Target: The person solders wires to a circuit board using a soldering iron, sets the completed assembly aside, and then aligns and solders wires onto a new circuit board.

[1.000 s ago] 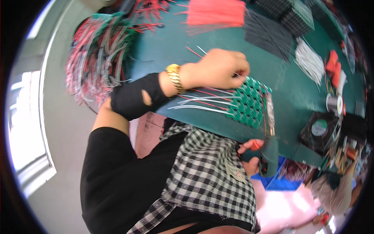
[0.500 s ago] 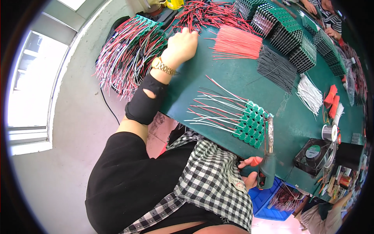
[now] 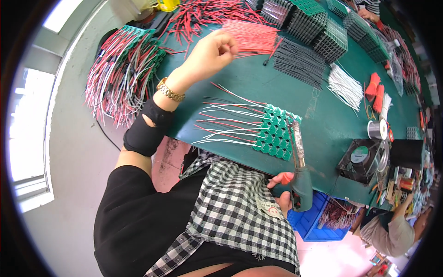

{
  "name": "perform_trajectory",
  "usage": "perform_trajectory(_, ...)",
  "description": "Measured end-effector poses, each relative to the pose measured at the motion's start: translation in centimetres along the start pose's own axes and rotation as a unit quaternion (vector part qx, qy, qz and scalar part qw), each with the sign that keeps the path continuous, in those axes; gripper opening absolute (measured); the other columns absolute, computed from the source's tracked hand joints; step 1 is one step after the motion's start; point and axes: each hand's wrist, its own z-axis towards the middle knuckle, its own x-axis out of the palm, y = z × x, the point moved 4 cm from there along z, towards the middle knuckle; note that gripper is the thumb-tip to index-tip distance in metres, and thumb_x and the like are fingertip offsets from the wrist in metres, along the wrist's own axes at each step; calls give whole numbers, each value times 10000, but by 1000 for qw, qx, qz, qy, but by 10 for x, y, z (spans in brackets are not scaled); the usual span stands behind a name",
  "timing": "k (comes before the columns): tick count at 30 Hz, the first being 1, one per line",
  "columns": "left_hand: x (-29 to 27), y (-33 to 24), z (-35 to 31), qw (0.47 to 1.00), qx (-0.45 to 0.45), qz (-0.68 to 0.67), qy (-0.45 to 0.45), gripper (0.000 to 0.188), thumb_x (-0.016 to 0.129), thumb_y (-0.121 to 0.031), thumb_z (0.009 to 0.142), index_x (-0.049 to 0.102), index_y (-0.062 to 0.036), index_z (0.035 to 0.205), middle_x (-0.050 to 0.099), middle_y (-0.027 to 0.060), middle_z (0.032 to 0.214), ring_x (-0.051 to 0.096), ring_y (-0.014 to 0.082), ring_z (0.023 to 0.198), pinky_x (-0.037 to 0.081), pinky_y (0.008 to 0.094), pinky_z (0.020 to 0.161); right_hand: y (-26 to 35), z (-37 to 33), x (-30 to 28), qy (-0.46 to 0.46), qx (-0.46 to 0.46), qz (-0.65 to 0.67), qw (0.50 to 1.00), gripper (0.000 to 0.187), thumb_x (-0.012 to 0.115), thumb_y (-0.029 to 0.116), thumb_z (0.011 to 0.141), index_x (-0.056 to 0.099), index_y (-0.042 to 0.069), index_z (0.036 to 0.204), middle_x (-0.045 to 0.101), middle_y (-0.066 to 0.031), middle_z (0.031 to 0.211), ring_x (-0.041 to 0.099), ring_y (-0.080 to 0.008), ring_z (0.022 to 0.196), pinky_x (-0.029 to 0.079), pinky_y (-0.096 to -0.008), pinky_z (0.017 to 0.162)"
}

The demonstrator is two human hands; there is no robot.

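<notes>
My left hand (image 3: 214, 53), with a gold watch above a black wrist sleeve, is raised over the table with its fingers pinched. A short red wire (image 3: 275, 48) with a black end shows just right of these fingers and seems to belong to the pinch; the join is unclear. Below lies a green panel of small round circuit boards (image 3: 273, 134), with white, red and black wires trailing left. My right hand (image 3: 283, 190), partly hidden, closes round the dark green handle of a soldering iron (image 3: 302, 184). Its metal shaft points up along the panel's right edge.
Loose red and black leads (image 3: 194, 16), red wires (image 3: 251, 37), black wires (image 3: 300, 62) and white wires (image 3: 345, 87) lie beyond the panel. Wired boards (image 3: 124, 78) hang at left. Right are stacked panels (image 3: 314, 23), a solder spool (image 3: 377, 129), a fan (image 3: 360, 157) and a blue bin (image 3: 318, 233).
My left hand has moved from the pile of leads toward the right, and a red wire with a black end now shows beside it. The view has shifted; the soldering iron stays by the panel.
</notes>
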Motion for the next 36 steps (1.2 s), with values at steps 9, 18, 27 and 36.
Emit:
perform_trajectory(9, 23, -6, 21, 961, 66, 240, 120, 204, 571, -54, 769, 606, -34, 969, 557, 129, 986, 555, 275, 933, 449, 337, 849, -4, -3, -1, -44, 48, -62, 996, 561, 600, 489, 844, 514, -13, 1082, 547, -107, 946, 590, -176, 743, 481, -320, 677)
perform_trajectory(18, 66, 33, 135, 921, 100, 361, 110, 122, 635, -115, 752, 618, -35, 844, 598, 159, 853, 577, 351, 779, 490, 396, 693, 19, 4, 6, 21, 67, -23, 997, 497, 625, 321, 885, 423, 27, 1231, 535, -175, 984, 582, -235, 813, 488, -385, 764)
perform_trajectory(27, 80, 45, 141, 879, -21, 412, 238, 196, 667, -166, 722, 680, -14, 846, 656, 210, 855, 649, 347, 838, 533, 413, 735, 15, 1, 6, 4, 43, 15, 999, 479, 600, 269, 904, 409, 16, 1264, 537, -192, 984, 583, -237, 821, 479, -396, 796)
perform_trajectory(36, 47, 43, 135, 940, 110, 305, 101, 178, 604, -187, 808, 688, -47, 880, 670, 147, 814, 641, 337, 789, 507, 415, 746, 25, 10, 9, 4, 98, -25, 995, 506, 649, 365, 861, 474, 31, 1197, 553, -140, 988, 584, -210, 815, 490, -341, 724)
